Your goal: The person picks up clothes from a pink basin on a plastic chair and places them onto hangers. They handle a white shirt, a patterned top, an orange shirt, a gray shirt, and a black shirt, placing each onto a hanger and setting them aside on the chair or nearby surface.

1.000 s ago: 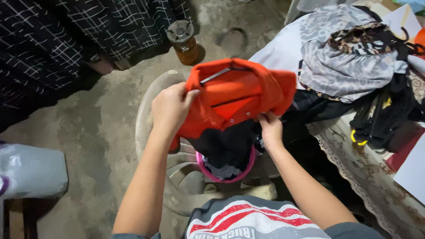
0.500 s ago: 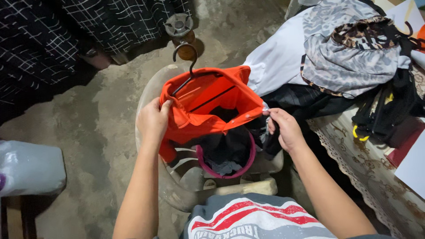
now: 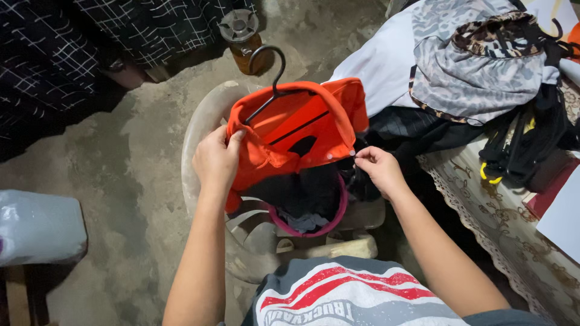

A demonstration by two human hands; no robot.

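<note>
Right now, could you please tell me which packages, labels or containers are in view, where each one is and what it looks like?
Jar: floor at top centre, amber, grey ribbed lid.
Plastic jug: left edge, whitish, boxy.
Printed design: on the wearer's grey shirt, bottom centre, red and white bands.
White sheet: right edge, on the lace cloth, flat.

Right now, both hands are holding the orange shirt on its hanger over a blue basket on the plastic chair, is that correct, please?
Not quite: the basket is pink, not blue, as the head view shows. Otherwise yes: the left hand and right hand hold the orange shirt on its hanger over the plastic chair.
</note>
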